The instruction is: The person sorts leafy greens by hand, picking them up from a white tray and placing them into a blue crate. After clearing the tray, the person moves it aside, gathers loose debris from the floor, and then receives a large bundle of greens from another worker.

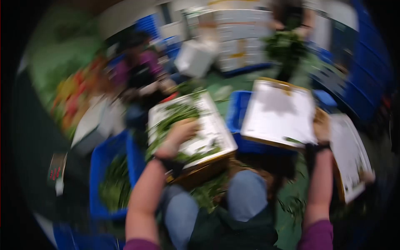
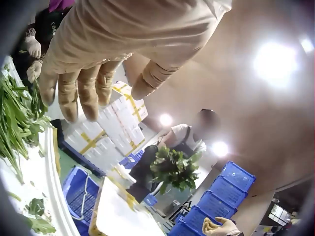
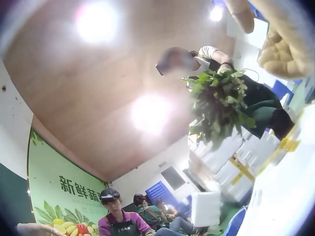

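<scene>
Long leafy greens [image 1: 177,114] [image 2: 17,118] lie in a white foam tray [image 1: 223,135] in front of the person. Over the tray is the left hand [image 1: 182,131] [image 2: 123,44], gloved, its fingers extended and slightly spread, with nothing visible in them. Whether its fingertips touch the greens cannot be told. At the right edge of a second white foam tray [image 1: 279,112] [image 2: 123,211], bearing a small leaf, is the gloved right hand [image 1: 321,125] [image 2: 221,228] [image 3: 285,46]. Its fingers are loosely bent and hold nothing visible; contact with that tray is unclear.
A blue crate [image 1: 95,179] of greens stands left, another blue crate [image 1: 238,108] between the trays. A third white tray [image 1: 352,154] is at right. Across stands a person holding a leafy bunch [image 1: 285,48] [image 3: 219,105]; someone in purple sits at left. Stacked foam boxes [image 1: 246,37] are behind.
</scene>
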Motion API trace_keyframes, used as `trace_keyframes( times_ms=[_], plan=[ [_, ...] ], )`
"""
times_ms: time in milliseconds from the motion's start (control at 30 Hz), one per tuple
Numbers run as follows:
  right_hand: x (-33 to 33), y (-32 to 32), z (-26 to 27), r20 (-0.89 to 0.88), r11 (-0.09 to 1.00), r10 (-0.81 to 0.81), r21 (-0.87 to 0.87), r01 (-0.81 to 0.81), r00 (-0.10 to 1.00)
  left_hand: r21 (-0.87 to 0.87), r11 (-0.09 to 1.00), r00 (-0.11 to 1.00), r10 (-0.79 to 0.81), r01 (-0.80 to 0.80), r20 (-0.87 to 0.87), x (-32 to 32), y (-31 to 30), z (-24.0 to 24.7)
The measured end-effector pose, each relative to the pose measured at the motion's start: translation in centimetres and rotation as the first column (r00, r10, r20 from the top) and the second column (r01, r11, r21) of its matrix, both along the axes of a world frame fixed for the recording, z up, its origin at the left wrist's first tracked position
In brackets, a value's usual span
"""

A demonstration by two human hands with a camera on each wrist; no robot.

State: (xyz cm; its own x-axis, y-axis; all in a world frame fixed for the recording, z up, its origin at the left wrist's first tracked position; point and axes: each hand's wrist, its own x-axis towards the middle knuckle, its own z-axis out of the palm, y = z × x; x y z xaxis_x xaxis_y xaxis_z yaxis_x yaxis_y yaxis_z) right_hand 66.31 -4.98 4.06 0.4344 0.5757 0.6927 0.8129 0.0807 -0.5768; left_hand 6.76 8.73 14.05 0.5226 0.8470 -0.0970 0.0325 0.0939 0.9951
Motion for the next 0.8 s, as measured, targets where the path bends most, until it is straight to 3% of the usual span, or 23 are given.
trace_keyframes(
  times_ms=[33,67,100,133,167,200,233,333,500,633,700,733,767,800],
  plan=[
    [3.4,1.6,-3.7,-0.437,0.78,0.607,0.486,-0.394,0.663,0.146,0.989,0.993,0.019,-0.001,-0.119,0.6,0.7,-2.4],
    [9.1,2.4,-5.5,-0.569,0.459,0.817,0.741,-0.49,-0.095,0.296,0.955,0.979,0.045,0.017,-0.198,1.7,-1.5,-1.4],
    [5.1,1.4,-2.2,-0.711,0.657,0.688,0.694,-0.293,-0.142,0.218,0.975,0.973,0.011,0.04,-0.229,2.2,-1.9,-1.4],
    [6.3,2.7,-2.8,-0.498,0.088,0.725,0.752,-0.653,-0.476,0.106,0.994,0.998,-0.015,0.022,-0.069,2.7,-2.2,-2.2],
    [5.1,4.0,-4.3,-0.84,0.826,0.535,0.542,-0.153,-0.089,0.142,0.989,0.996,-0.031,0.043,-0.088,1.9,-3.7,-1.8],
    [-2.3,2.1,-0.1,-0.855,0.854,0.519,0.519,-0.038,-0.018,0.059,0.996,0.996,-0.064,0.067,-0.064,1.6,-2.7,-2.7],
    [-6.2,1.1,3.3,-0.867,0.876,0.477,0.483,-0.003,-0.146,0.07,0.997,0.996,-0.037,0.043,-0.084,0.9,-2.8,-2.3],
    [-5.2,1.6,0.9,-0.841,0.826,0.535,0.54,-0.159,-0.075,0.074,0.997,0.991,0.008,0.002,-0.135,-2.0,-4.3,-1.6],
    [-10.6,2.1,4.4,-0.857,0.863,0.477,0.499,-0.083,-0.194,0.013,0.996,0.99,0.09,-0.089,-0.105,-7.6,-4.3,-1.1],
    [-11.6,3.1,4.7,-0.87,0.876,0.445,0.472,-0.098,-0.213,-0.033,0.991,0.987,0.128,-0.132,-0.096,-11.2,-4.3,-1.0],
    [-10.3,4.1,2.7,-0.875,0.858,0.476,0.483,-0.172,-0.087,-0.034,0.989,0.986,0.142,-0.145,-0.086,-12.6,-3.6,-1.8],
    [-2.0,7.9,-4.7,-0.805,0.735,0.593,0.534,-0.419,0.015,0.024,0.996,0.995,0.082,-0.08,-0.056,-13.7,-3.5,-2.1],
    [-1.9,8.1,-5.1,-0.811,0.781,0.579,0.524,-0.339,0.081,-0.041,0.995,0.995,0.089,-0.091,-0.049,-14.1,-4.1,-1.0],
    [-3.3,7.5,-4.6,-0.651,0.849,0.474,0.159,-0.503,0.593,0.004,0.996,0.992,0.085,-0.086,0.094,-14.3,-4.5,-0.9]
  ],
)
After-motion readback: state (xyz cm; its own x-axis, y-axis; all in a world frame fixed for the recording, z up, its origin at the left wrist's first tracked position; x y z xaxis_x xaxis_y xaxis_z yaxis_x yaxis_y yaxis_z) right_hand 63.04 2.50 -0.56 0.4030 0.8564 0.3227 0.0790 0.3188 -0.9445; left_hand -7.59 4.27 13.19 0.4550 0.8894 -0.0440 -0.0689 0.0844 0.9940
